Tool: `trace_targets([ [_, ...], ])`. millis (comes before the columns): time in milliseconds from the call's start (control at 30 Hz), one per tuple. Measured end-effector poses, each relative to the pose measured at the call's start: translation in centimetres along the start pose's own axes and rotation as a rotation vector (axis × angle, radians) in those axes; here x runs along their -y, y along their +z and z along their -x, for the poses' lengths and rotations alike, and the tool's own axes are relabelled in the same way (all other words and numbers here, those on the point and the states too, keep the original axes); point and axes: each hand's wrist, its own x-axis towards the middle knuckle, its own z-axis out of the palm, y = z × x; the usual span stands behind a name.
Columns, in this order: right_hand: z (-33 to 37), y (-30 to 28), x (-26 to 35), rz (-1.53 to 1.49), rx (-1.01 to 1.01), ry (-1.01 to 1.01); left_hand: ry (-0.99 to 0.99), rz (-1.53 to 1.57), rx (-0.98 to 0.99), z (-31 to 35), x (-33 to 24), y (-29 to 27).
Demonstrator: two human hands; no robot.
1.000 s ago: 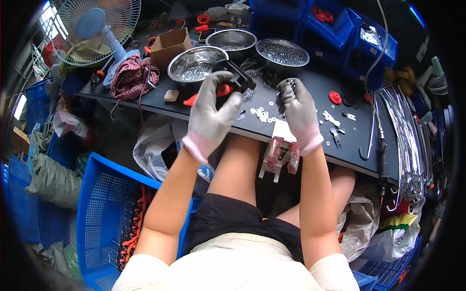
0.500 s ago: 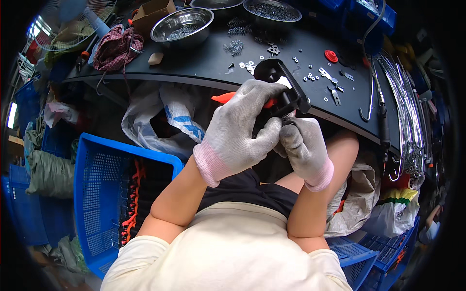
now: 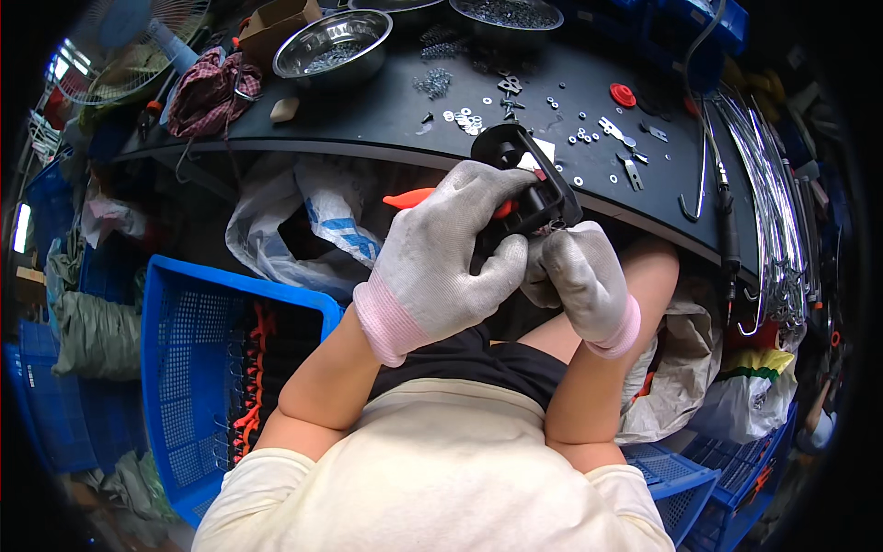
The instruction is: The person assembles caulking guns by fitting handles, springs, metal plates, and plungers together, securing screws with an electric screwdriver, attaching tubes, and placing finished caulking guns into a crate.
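Note:
My left hand [image 3: 437, 262], in a grey knitted glove with a pink cuff, is closed around a black plastic tool body [image 3: 557, 179] with a hollow frame and a rounded end. An orange lever [image 3: 409, 198] sticks out to the left from under that grip. At the frame's near lower end, the gloved fingers of my right hand [image 3: 587, 285] are pinched together. A bit of shiny metal shows by these fingertips, too small and covered to name. Both hands are above my lap, just in front of the table edge.
On the black table [image 3: 368, 120] lie washers [image 3: 464, 120], metal plates [image 3: 633, 173], springs [image 3: 432, 83] and a red round cap [image 3: 623, 95]. A steel bowl [image 3: 333, 55] stands behind. Bent metal rods [image 3: 768, 202] line the right. A blue crate [image 3: 184, 368] is at my left.
Both hands and the black body have shifted slightly left in the picture, as has much of the table. The frame is tilted a little differently. Each hand keeps its grip.

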Motion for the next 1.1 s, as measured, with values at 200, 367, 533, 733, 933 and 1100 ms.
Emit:
trace_targets([
  [200,0.3,-1.0,-0.9,-0.418,0.168,0.101,0.071,-0.014,-0.020,-0.1,-0.1,0.6],
  [367,-0.1,-1.1,-1.1,-0.192,0.149,0.029,0.038,-0.057,-0.005,-0.1,-0.1,0.5],
  [533,0.1,-1.7,-1.0,-0.105,0.138,0.064,0.031,-0.147,0.018,0.1,-0.2,0.3],
  [733,0.8,0.5,-0.7,0.022,-0.334,0.004,-0.052,-0.072,-0.031,0.0,-0.2,0.3],
  [933,1.4,1.6,-0.9,-0.192,-0.408,0.053,0.107,-0.141,-0.109,-0.1,0.5,1.1],
  [1100,1.2,1.8,-0.5,-0.129,-0.423,0.059,0.102,-0.243,-0.114,-0.2,1.0,1.0],
])
